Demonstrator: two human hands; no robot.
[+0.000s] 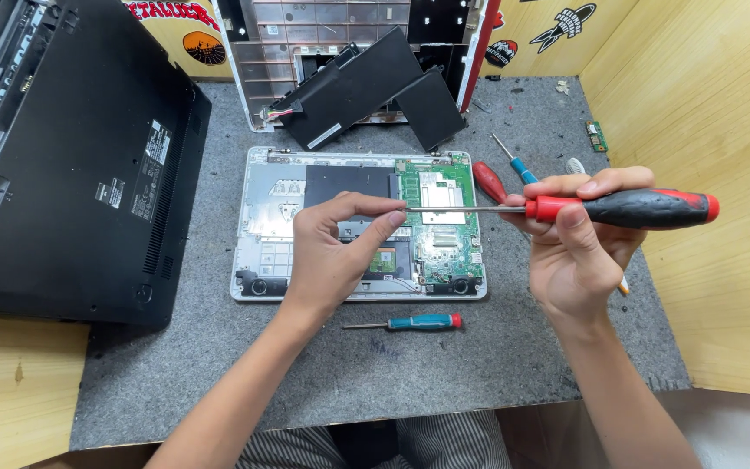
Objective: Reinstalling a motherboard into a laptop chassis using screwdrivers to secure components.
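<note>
A small teal-handled screwdriver [416,323] lies on the grey mat [219,365] nearest the person, untouched. Above it, the left hand [332,252] pinches the tip of a long screwdriver [618,208] between thumb and forefinger, the other fingers curled loosely. The right hand [575,252] is wrapped closed around the handle where its red collar meets the black grip. The tool is held level in the air, its thin steel shaft spanning between the hands above the opened laptop base [358,226], over the green circuit board [444,217]. Farther back, a black battery [349,87] rests on another opened chassis [271,52].
</note>
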